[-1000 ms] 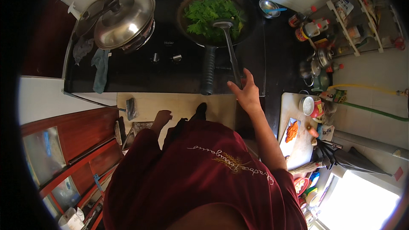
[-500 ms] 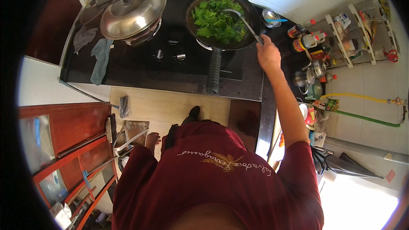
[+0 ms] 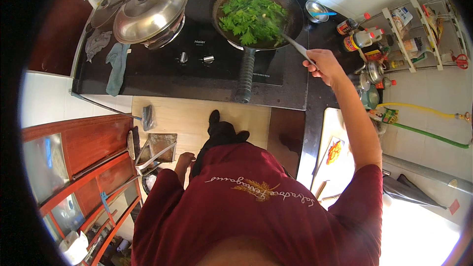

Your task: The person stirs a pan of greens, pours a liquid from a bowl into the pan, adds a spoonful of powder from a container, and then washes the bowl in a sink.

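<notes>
Leafy greens lie heaped in a dark wok on the right burner, its wrapped handle pointing toward me. My right hand is closed round the grey handle of a long-handled cooking utensil. That handle slants over the wok's right rim, and the utensil's head is hidden at the greens, so its exact kind does not show. Low at my left side hangs my left hand, its fingers loosely apart and nothing visible in it.
A large lidded steel pot occupies the left burner, with a grey-blue cloth near it. Right of the wok are a small metal bowl, bottles and a wall rack. Chopped orange-red food lies on a board.
My right hand has drawn the utensil right and toward me, so its curved neck no longer shows over the greens. The view has shifted slightly, uncovering the chopped food.
</notes>
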`<state>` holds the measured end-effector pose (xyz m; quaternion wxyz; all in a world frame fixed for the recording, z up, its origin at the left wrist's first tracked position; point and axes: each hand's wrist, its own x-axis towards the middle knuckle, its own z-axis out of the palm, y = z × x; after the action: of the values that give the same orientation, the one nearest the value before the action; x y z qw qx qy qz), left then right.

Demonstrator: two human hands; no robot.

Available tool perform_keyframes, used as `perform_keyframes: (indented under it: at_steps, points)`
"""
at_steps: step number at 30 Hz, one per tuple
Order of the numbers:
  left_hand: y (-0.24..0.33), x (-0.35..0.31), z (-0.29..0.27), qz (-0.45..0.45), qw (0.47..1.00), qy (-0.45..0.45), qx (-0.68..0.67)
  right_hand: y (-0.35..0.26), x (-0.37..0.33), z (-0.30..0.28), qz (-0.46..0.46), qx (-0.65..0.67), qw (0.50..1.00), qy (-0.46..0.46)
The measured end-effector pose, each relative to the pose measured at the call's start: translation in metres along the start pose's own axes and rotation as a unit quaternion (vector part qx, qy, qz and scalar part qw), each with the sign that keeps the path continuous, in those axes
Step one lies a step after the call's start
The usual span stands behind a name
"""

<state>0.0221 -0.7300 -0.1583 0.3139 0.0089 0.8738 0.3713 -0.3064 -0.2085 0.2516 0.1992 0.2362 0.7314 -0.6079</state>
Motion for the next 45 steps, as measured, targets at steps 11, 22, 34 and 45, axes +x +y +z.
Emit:
perform_keyframes:
  at_steps: [11,22,34,45]
  points:
    - [0.032,0.099,-0.102,-0.233,0.877,-0.018,-0.42,-0.005,-0.019,0.02,-0.027,0.107,0.993,0.038]
    - [0.004,0.128,-0.172,-0.144,0.986,-0.019,-0.086,0.005,-0.007,0.041,-0.298,-0.485,0.733,0.373]
    - [0.032,0.156,-0.187,-0.255,0.903,-0.034,-0.345,0.025,0.023,0.101,-0.048,0.055,0.978,0.195]
    - [-0.018,0.161,-0.2,-0.117,0.979,-0.11,-0.126,0.024,-0.027,0.083,-0.003,0.231,0.968,0.099]
